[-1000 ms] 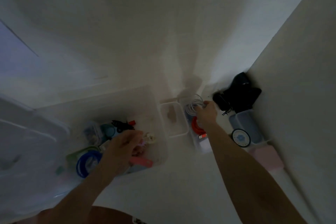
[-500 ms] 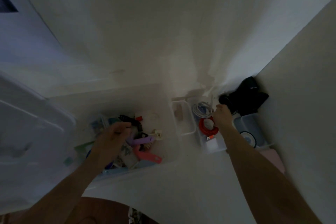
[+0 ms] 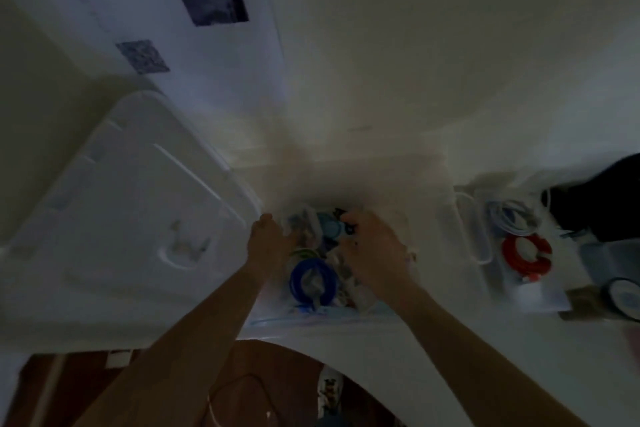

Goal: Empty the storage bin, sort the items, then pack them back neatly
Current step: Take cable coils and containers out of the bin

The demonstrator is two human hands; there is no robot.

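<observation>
Home room (dim): white table [image 3: 346, 62], wood floor [image 3: 86, 381], storage bin [image 3: 429, 191].

A white table [image 3: 398, 62] carries everything. On it stands a clear storage bin [image 3: 429, 184], with its lid [image 3: 131, 191] lying flat to the left. To the right are smaller clear trays [image 3: 481, 246] and a black object [image 3: 602, 198], too dim to tell.

The storage bin [image 3: 446, 184] and its lid [image 3: 138, 184] look translucent, smooth plastic; the table [image 3: 381, 45] looks matt white.
</observation>
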